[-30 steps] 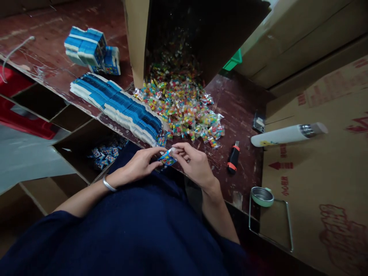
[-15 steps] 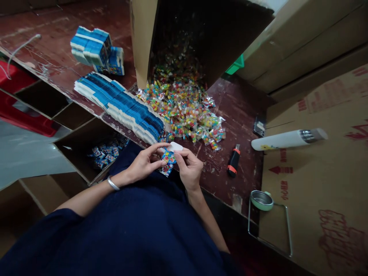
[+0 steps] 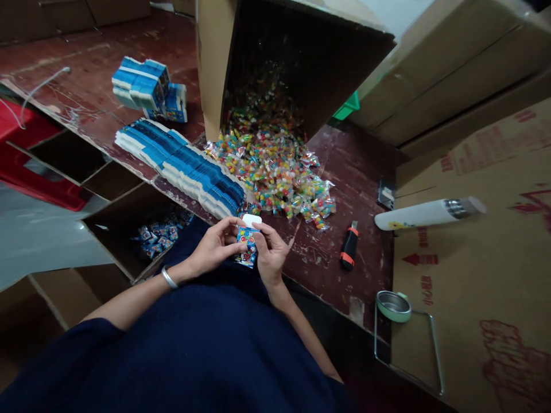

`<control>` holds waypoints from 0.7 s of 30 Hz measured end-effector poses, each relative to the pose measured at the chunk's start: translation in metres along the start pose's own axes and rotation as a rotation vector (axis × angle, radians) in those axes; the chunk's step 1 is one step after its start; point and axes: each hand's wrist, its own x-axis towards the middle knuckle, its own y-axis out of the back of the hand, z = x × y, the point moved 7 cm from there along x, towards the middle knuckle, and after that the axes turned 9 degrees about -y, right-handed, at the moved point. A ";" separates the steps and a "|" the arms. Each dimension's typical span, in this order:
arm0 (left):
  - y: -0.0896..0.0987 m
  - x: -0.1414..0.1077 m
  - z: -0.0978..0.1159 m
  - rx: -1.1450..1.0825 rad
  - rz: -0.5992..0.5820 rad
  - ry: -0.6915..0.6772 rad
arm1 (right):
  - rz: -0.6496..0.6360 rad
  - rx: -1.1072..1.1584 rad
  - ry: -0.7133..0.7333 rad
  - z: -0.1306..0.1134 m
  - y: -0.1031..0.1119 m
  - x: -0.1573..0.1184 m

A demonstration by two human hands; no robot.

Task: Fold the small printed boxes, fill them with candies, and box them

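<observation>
A small blue printed packet (image 3: 247,255) with a raised white flap is held between both hands at the table's front edge. My left hand (image 3: 217,246), with a silver bangle at the wrist, pinches its left side. My right hand (image 3: 271,252) grips the right side near the flap. Just beyond the hands lies a long row of flat blue-and-white packets (image 3: 181,163). To its right, a heap of clear-wrapped colourful candies (image 3: 279,172) spills from a tipped cardboard box (image 3: 212,74).
On the red-brown table (image 3: 321,258) lie a black-and-orange cutter (image 3: 349,248) and stacked packet bundles (image 3: 142,83). A white bottle (image 3: 417,214) and a metal-and-green cup (image 3: 393,306) are at right. An open box (image 3: 116,229) with filled packets stands below left.
Both hands have shifted slightly left with the packet, and it now stands more upright in view. My right hand's fingers have moved closer to the flap. The camera view has tilted a little.
</observation>
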 end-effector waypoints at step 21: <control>0.014 -0.001 0.014 0.193 0.042 -0.038 | -0.336 0.041 -0.218 -0.016 -0.013 0.033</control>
